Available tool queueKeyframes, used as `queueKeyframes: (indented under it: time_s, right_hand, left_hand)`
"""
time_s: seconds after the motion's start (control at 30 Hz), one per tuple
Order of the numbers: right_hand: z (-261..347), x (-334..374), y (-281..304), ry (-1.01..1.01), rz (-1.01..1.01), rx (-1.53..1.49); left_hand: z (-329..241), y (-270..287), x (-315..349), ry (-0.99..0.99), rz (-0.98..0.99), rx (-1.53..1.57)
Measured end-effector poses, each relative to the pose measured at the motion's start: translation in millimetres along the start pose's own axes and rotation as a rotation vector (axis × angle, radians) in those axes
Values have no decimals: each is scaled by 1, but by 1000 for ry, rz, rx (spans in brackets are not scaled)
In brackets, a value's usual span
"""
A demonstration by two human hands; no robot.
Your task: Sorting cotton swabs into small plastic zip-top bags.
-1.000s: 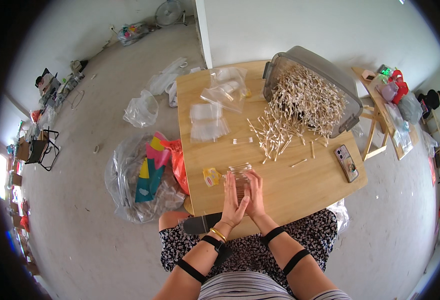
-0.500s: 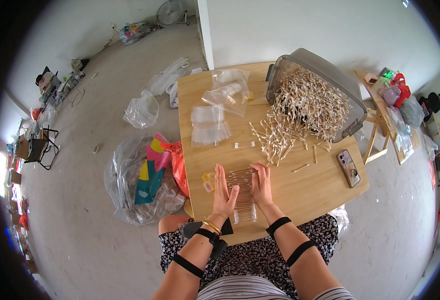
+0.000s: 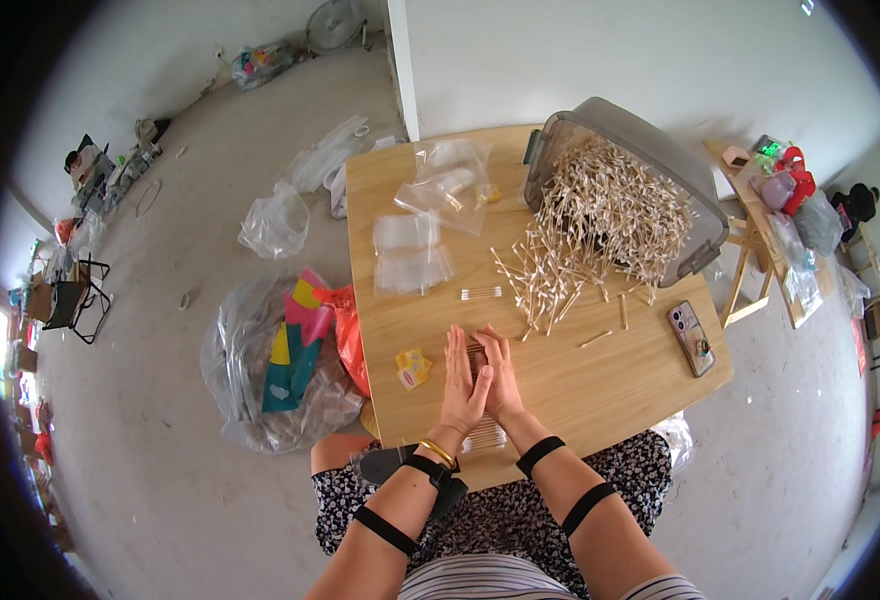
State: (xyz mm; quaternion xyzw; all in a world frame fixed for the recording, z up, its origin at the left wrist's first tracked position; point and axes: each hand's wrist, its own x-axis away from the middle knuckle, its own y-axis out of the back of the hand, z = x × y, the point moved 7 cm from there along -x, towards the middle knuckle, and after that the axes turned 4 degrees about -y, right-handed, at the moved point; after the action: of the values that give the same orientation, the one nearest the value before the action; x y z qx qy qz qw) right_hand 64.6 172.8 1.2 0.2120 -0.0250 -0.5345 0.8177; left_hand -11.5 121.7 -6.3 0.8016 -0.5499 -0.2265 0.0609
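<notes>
My left hand point(image 3: 463, 383) and my right hand point(image 3: 501, 376) lie flat side by side on a small clear bag filled with cotton swabs point(image 3: 484, 432) near the front of the wooden table point(image 3: 600, 380). Both palms press down on the bag, and its lower end sticks out below my wrists. A heap of loose cotton swabs point(image 3: 600, 225) spills from a grey tipped-over bin point(image 3: 650, 160) just beyond my hands. A small yellow object point(image 3: 412, 367) sits to the left of my left hand.
A stack of empty clear bags point(image 3: 412, 255) and a bigger clear bag point(image 3: 450, 185) lie at the table's back left. A phone point(image 3: 692, 338) rests at the right edge. A large plastic sack with coloured pieces point(image 3: 285, 365) stands on the floor, left.
My hands slid forward over the swab bag and came back together, fingers now pointing away from me. The bag stays flat on the table.
</notes>
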Motion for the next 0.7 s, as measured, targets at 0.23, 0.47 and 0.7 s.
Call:
queueKeyframes:
  time_s: [0.23, 0.47, 0.7]
  right_hand:
    - [-2, 19, 65, -62, -197, 154]
    - [-11, 62, 96, -136, -279, 299]
    - [-14, 68, 81, -31, -234, 602]
  left_hand:
    - [-10, 7, 2, -52, 213, -610]
    - [-20, -12, 3, -80, 425, -952]
    - [-2, -21, 1, -63, 477, -972]
